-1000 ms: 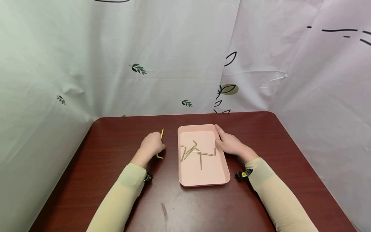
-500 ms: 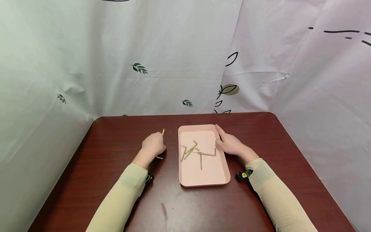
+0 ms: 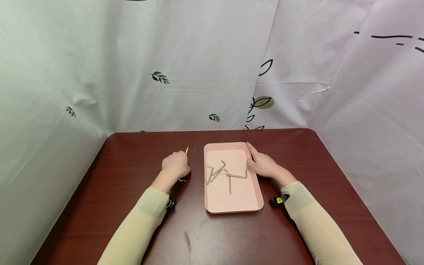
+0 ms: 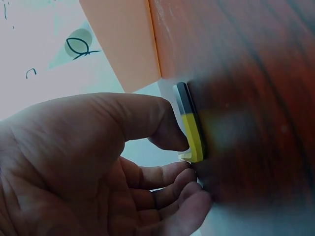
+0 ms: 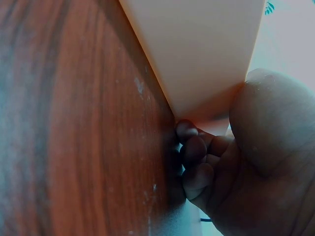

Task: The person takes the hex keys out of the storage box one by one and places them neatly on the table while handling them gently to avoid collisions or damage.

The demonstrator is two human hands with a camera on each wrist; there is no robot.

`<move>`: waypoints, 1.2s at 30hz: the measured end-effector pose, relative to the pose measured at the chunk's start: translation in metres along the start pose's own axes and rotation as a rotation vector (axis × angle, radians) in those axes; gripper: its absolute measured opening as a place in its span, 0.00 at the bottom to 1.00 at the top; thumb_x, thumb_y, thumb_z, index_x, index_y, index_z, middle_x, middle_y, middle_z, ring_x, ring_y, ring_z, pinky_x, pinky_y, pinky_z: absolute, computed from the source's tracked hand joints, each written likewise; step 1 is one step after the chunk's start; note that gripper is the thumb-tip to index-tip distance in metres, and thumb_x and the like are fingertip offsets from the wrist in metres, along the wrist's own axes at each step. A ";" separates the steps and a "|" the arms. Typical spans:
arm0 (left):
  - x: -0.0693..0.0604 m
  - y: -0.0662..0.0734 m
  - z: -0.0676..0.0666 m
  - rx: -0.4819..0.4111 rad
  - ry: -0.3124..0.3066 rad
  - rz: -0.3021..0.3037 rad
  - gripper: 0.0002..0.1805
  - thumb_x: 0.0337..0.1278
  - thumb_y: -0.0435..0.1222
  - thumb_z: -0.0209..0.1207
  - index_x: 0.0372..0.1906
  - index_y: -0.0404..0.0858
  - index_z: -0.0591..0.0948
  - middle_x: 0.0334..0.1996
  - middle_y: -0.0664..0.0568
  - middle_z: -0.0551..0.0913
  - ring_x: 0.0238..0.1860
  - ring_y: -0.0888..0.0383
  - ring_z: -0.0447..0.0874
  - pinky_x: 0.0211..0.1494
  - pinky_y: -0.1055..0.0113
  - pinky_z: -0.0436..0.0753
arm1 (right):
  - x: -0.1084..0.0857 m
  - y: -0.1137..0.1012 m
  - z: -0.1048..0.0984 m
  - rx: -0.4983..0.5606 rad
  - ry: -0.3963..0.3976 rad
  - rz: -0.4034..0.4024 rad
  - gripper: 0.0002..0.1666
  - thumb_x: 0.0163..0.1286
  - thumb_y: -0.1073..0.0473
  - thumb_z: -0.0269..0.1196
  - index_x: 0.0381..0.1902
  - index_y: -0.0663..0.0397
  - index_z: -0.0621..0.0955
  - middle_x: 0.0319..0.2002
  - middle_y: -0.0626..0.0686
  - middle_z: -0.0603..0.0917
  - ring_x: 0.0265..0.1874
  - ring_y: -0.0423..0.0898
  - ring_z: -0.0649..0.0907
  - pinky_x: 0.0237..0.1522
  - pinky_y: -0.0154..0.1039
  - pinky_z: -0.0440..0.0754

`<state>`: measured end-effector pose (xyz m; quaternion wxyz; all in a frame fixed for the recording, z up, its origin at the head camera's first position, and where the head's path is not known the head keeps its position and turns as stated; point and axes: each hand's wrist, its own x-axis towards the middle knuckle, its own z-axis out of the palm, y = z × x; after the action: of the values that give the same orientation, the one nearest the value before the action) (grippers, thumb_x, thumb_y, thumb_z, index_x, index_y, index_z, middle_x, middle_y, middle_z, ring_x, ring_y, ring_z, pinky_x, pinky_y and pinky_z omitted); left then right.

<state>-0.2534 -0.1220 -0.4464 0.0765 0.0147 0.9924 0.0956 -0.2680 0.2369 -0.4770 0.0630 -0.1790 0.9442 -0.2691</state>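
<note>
My left hand [image 3: 175, 164] is on the table left of the tray, its thumb and fingertips pinching a yellow L-shaped hex key [image 4: 194, 132]. The key's bare dark end shows in the left wrist view; in the head view the hand covers its middle. My right hand [image 3: 263, 164] holds the right side of a pink tray [image 3: 232, 202], thumb at the rim and fingers against the outer wall. In the right wrist view those fingers [image 5: 194, 150] are curled beside the tray wall. Several brass-coloured hex keys [image 3: 236, 176] lie loosely crossed inside the tray.
The dark red-brown wooden table [image 3: 139, 158] has rounded far corners. White curtains [image 3: 198, 66] with leaf prints stand behind it and at both sides. A pale smear [image 3: 187, 241] marks the table near the front.
My left hand has shifted very slightly right over the yellow hex key, covering more of its bent end. The right hand and tray stay in place.
</note>
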 end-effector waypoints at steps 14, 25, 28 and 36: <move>-0.006 -0.002 0.003 0.031 -0.003 -0.009 0.33 0.64 0.52 0.69 0.57 0.27 0.76 0.52 0.30 0.75 0.57 0.33 0.73 0.54 0.37 0.80 | 0.000 -0.002 0.000 0.000 0.009 0.003 0.47 0.81 0.54 0.50 0.91 0.63 0.51 0.80 0.70 0.72 0.62 0.62 0.86 0.66 0.63 0.80; -0.006 -0.003 0.003 0.026 -0.033 -0.012 0.39 0.64 0.55 0.70 0.61 0.26 0.74 0.56 0.29 0.73 0.61 0.32 0.70 0.58 0.35 0.77 | 0.001 0.002 0.000 0.003 0.005 -0.002 0.47 0.81 0.54 0.50 0.91 0.62 0.51 0.77 0.72 0.75 0.54 0.58 0.87 0.63 0.62 0.82; -0.006 -0.003 0.002 0.028 -0.036 -0.008 0.38 0.63 0.55 0.70 0.59 0.26 0.74 0.55 0.30 0.73 0.60 0.32 0.71 0.57 0.35 0.77 | 0.001 0.002 0.000 0.005 -0.002 0.000 0.47 0.81 0.54 0.50 0.91 0.62 0.50 0.75 0.72 0.76 0.52 0.57 0.86 0.62 0.62 0.82; -0.007 -0.003 0.000 0.027 -0.046 0.001 0.37 0.64 0.53 0.69 0.59 0.25 0.74 0.54 0.30 0.72 0.59 0.31 0.71 0.56 0.35 0.78 | 0.000 0.001 0.000 0.003 0.004 0.000 0.46 0.81 0.54 0.49 0.91 0.62 0.51 0.78 0.71 0.73 0.60 0.60 0.86 0.66 0.63 0.80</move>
<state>-0.2468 -0.1253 -0.4461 0.0989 0.0183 0.9916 0.0819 -0.2683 0.2374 -0.4777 0.0611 -0.1785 0.9440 -0.2708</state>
